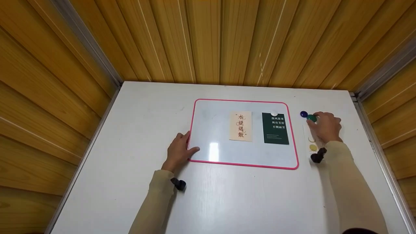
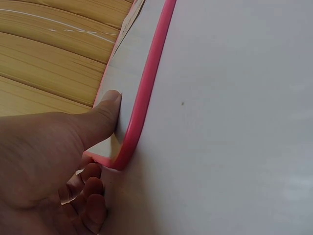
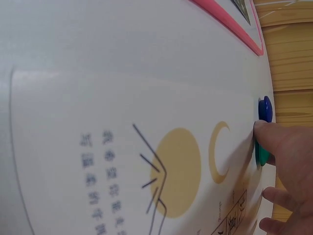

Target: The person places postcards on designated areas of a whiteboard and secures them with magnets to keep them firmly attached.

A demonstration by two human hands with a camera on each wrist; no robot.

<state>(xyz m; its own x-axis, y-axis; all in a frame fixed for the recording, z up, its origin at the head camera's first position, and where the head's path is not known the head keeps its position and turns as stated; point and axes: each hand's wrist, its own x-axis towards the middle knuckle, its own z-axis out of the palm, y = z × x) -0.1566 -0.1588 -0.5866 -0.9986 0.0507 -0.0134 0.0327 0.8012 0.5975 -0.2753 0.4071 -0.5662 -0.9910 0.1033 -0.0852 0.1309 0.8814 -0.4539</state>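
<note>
A small whiteboard with a pink frame lies on the table. My left hand grips its near left corner, thumb on the white face and the other fingers curled at the outer edge. On the board are a cream card with writing and a dark green card, which has a white round magnet at its top. Right of the board, my right hand pinches a green round magnet between thumb and fingers. A blue round magnet sits beside the green one.
Under the right hand lies a white card printed with a yellow disc, a crescent and writing, partly hidden by the hand and wrist in the head view. Yellow wood-look panels stand behind the white table and at both sides.
</note>
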